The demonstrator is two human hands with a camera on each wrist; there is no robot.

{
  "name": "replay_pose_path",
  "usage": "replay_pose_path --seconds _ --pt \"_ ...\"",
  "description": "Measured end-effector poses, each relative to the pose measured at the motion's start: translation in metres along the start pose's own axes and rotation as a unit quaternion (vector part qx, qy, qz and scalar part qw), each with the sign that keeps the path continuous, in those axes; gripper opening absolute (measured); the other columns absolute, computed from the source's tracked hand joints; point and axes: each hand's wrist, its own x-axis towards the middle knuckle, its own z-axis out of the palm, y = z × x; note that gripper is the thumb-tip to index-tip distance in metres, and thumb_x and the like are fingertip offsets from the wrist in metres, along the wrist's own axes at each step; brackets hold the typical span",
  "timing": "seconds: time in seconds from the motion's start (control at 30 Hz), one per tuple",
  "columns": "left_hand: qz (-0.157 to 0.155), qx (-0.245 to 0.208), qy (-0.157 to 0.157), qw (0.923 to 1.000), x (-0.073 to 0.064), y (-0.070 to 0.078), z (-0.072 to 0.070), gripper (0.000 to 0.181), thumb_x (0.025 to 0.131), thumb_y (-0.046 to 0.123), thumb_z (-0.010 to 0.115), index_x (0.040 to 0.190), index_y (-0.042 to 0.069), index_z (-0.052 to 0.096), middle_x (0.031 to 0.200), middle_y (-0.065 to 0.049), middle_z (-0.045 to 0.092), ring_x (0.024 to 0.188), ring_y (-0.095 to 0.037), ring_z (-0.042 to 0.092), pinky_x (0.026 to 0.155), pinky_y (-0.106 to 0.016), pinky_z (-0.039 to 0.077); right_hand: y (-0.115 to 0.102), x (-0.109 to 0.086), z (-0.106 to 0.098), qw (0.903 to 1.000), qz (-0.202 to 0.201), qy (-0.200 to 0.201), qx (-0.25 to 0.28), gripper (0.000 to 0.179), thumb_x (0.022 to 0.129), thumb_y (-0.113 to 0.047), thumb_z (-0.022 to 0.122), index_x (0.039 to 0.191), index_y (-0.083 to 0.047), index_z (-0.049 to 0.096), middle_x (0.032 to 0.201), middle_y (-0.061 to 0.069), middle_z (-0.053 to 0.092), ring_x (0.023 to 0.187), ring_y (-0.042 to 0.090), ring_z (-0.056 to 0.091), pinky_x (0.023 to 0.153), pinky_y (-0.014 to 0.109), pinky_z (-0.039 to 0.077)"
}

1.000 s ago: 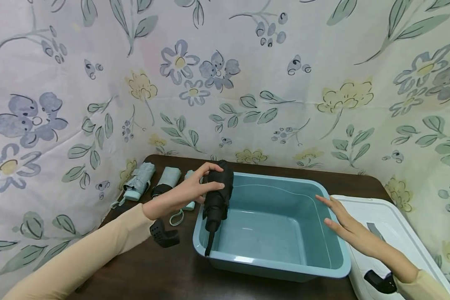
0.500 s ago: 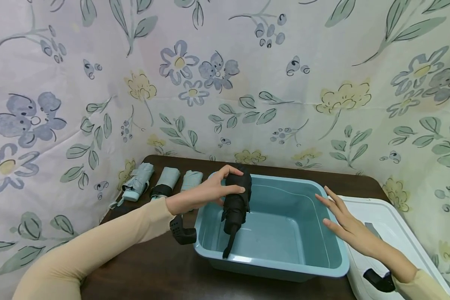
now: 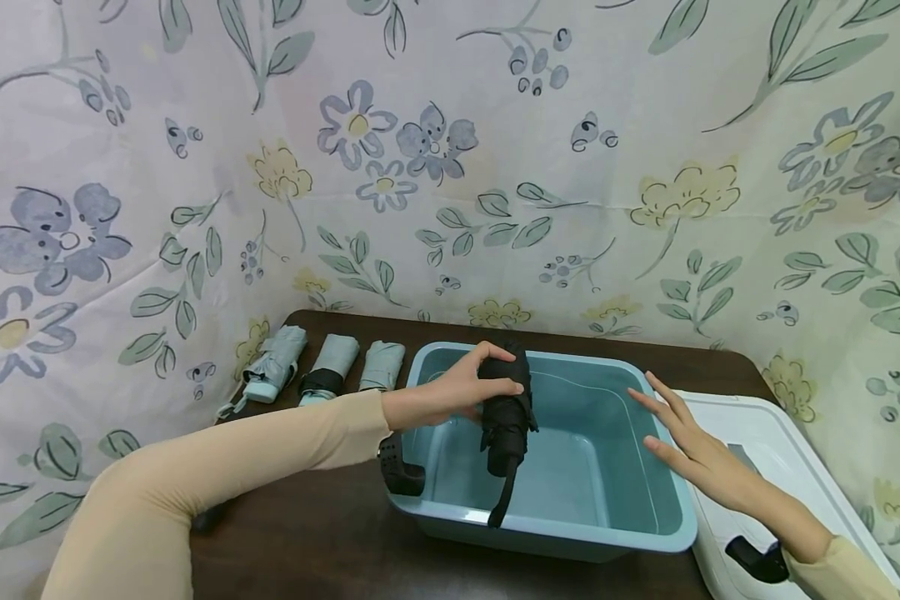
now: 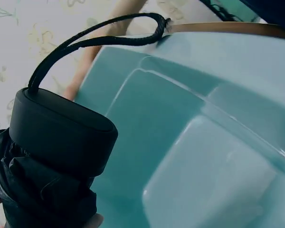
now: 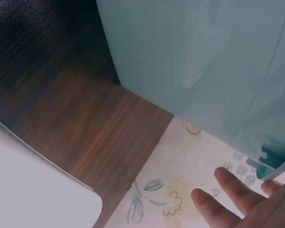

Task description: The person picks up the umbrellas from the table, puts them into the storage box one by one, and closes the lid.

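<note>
My left hand grips a folded black umbrella from its left side, thumb and fingers round the rolled cloth. The umbrella hangs over the left half of a light blue plastic tub, its handle end and strap toward me. In the left wrist view the black handle and looped wrist strap show large against the tub's inside. My right hand is at the tub's right rim with its fingers spread and straight. The right wrist view shows these fingers beside the tub's outer wall.
Three folded pale grey-green umbrellas lie in a row left of the tub: one far left, one with a black band, one nearest. A white lid lies to the right on the dark wooden table. Floral cloth hangs behind.
My left hand has carried the black umbrella rightward, from above the tub's left rim to farther over its inside. My right hand has stayed by the right rim, its fingers spread a little wider.
</note>
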Motion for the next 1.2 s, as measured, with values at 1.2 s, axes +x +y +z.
replay_pose_path --seconds 1.2 --pt "0.018 0.114 0.001 0.9933 0.042 -0.029 0.064 0.036 0.083 0.027 0.068 0.110 0.023 0.044 0.125 -0.012 0.030 0.089 -0.023 0.050 0.055 -0.031 0.053 -0.002 0.001 0.002 0.9997 0.017 -0.005 0.019 0.057 0.096 -0.019 0.047 0.147 -0.028 0.022 0.156 0.004 -0.006 0.125 0.056 0.029 0.064 0.068 0.041"
